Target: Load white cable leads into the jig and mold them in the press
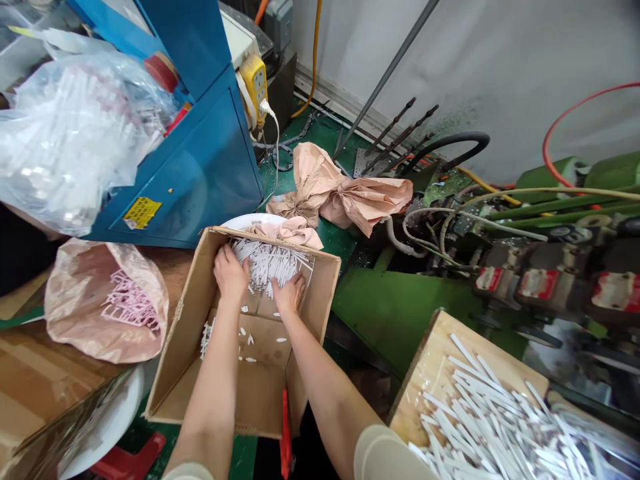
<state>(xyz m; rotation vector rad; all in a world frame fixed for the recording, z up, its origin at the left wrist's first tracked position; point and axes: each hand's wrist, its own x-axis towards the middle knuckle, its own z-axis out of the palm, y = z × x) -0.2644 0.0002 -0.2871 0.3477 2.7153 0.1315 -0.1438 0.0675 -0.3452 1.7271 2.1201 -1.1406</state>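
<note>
Both of my hands reach into a cardboard box (260, 400), on either side of a pile of thin white plastic sticks (267, 263) at its far end. My left hand (233, 272) curls round the pile's left edge, with the fingertips partly sunk among the sticks. On the opposite side, my right hand (289, 293) cups the near right edge with bent fingers. Several short white pieces (250, 340) lie scattered on the box bottom. More white pieces (206, 339) sit by the box's left wall, partly covered by my left forearm.
Left stand a paper bag of pink pieces (131, 303) and a blue cabinet (200, 153) under a clear plastic bag (75, 133). Crumpled brown paper (345, 190) lies beyond the box. Right are green machinery (400, 300) and a wooden tray (430, 360) heaped with white strips (495, 420).
</note>
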